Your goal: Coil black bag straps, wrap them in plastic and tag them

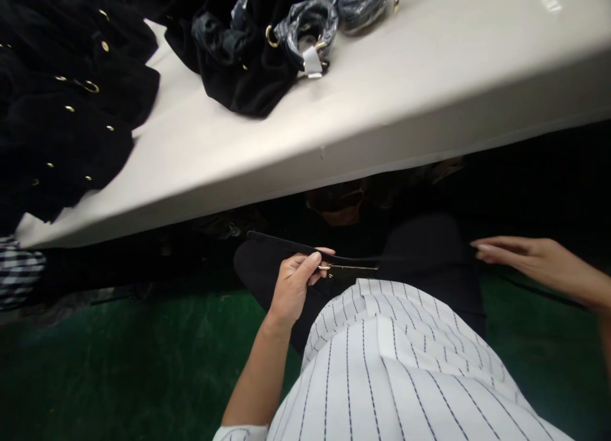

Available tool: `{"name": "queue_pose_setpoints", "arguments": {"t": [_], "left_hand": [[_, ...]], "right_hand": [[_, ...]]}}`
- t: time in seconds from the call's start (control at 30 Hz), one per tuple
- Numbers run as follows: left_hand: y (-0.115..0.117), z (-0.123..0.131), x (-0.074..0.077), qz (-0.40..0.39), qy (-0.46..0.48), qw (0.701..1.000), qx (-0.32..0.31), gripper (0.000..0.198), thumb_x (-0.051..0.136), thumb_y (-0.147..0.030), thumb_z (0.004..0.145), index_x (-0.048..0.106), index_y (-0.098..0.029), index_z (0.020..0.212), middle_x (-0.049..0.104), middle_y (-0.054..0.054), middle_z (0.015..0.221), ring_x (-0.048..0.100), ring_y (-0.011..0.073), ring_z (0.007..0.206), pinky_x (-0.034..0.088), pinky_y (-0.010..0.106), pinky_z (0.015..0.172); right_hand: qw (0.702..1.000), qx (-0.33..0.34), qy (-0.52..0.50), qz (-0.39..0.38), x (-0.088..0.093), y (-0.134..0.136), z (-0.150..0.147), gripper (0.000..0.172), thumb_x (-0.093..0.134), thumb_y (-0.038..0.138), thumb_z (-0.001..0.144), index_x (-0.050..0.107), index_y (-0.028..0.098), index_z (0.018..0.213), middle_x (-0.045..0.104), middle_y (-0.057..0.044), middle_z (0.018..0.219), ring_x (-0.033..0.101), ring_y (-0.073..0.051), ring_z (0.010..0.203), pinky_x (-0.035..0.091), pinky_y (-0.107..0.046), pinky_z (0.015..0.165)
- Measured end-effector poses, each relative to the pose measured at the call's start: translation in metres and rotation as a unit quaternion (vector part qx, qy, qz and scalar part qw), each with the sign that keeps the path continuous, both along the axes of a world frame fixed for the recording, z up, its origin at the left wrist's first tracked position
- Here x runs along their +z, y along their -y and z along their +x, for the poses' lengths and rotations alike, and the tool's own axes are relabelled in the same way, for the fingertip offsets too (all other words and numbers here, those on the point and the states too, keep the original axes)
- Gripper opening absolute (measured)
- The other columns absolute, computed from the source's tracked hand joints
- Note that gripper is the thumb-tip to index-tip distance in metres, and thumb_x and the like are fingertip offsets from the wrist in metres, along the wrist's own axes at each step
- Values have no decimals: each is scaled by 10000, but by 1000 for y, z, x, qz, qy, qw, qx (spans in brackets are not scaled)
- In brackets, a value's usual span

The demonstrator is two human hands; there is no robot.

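My left hand (pixel 303 274) is closed over my lap, thumb on top, around a long thin black strap (pixel 277 239). Gold-coloured metal hardware (pixel 324 266) shows at its fingers, and a thin gold-edged strip (pixel 356 267) sticks out to the right. The strap runs rightward across my dark trousers and fades against them. Further right, my right hand (pixel 529 256) has its fingers pressed together at the line of the strap; a dark strap-like length (pixel 544 293) hangs below that hand. What lies between the right fingertips is hard to make out.
A white-topped table (pixel 382 104) crosses in front of my knees. On it lie black fabric pieces with gold eyelets (pixel 71 110), a black pouch-like bundle (pixel 248 78) and plastic-wrapped coiled straps (pixel 310 24). Checked cloth (pixel 19 272) shows at the left, above the green floor (pixel 143 371).
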State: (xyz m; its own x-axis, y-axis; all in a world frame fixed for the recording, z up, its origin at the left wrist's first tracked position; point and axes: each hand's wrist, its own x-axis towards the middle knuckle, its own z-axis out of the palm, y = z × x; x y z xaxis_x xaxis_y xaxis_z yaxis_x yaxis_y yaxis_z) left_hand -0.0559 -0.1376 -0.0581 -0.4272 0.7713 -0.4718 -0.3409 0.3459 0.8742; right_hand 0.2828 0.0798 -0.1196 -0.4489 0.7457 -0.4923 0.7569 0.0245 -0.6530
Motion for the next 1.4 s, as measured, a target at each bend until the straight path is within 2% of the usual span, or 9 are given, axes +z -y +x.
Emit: {"name": "queue_pose_setpoints", "arguments": {"t": [0.17, 0.3, 0.37, 0.57, 0.67, 0.77, 0.9, 1.03, 1.4], "left_hand": [[-4, 29, -3, -17, -18, 996, -91, 248, 632, -340, 882, 756, -129, 845, 701, 83, 839, 495, 82, 611, 359, 207, 532], [-4, 41, -9, -42, -61, 991, -112, 275, 643, -379, 874, 730, -142, 766, 685, 58, 746, 558, 130, 665, 407, 246, 610], [-4, 42, -11, -51, -107, 985, -128, 317, 635, -396, 876, 708, -143, 699, 661, 45, 687, 556, 137, 654, 404, 258, 619], [2, 45, -12, -27, -103, 980, -169, 318, 564, -398, 921, 722, -152, 797, 599, 23, 693, 454, 113, 612, 363, 267, 604], [8, 45, -14, 0, -30, 993, -117, 368, 466, -410, 967, 710, -170, 1104, 626, 59, 834, 484, 132, 694, 377, 269, 625], [11, 41, -15, 25, 14, 997, -67, 410, 431, -395, 980, 655, -159, 1229, 625, 85, 906, 510, 149, 771, 395, 268, 650], [7, 35, -12, 74, 59, 994, -52, 385, 456, -327, 964, 597, -150, 1276, 597, 79, 915, 518, 154, 801, 414, 263, 663], [2, 33, -8, 106, 78, 991, -35, 262, 468, -287, 943, 626, -150, 1101, 587, 68, 859, 524, 151, 751, 421, 264, 651], [0, 30, -8, 124, 80, 988, -36, 286, 424, -283, 959, 649, -126, 1039, 577, 78, 865, 518, 140, 706, 407, 272, 646]], "right_hand": [[963, 31, -262, -63, 25, 34, -105, 393, 609, 469, 887, 681, 202, 1167, 695, -86, 1133, 648, -251, 1054, 477, -382, 982], [892, 184, -386, -150, 54, 57, -156, 336, 557, 420, 933, 702, 188, 1129, 686, -65, 1085, 650, -208, 994, 523, -317, 866], [886, 186, -392, -163, 55, 67, -164, 273, 611, 379, 904, 731, 174, 1039, 686, -60, 1011, 657, -188, 907, 529, -288, 788], [886, 45, -400, -229, 36, 92, -160, 197, 679, 349, 842, 675, 152, 838, 657, -30, 829, 627, -148, 716, 518, -277, 664], [863, -60, -425, -265, 33, 94, -151, 194, 664, 345, 855, 606, 161, 870, 672, -36, 850, 635, -148, 762, 525, -296, 731], [848, -108, -423, -300, 35, 90, -136, 234, 676, 341, 848, 568, 172, 967, 660, -20, 809, 597, -115, 644, 495, -248, 601], [878, -65, -332, -338, 30, 86, -118, 317, 669, 383, 850, 621, 138, 1046, 592, 10, 680, 455, -64, 496, 336, -187, 434], [897, 5, -249, -365, 19, 88, -108, 383, 655, 478, 844, 689, 111, 948, 510, 36, 546, 378, -49, 434, 245, -186, 400], [851, 120, -288, -423, 13, 83, -110, 399, 602, 501, 883, 700, 115, 907, 500, 49, 477, 328, -37, 368, 205, -185, 381]]}}
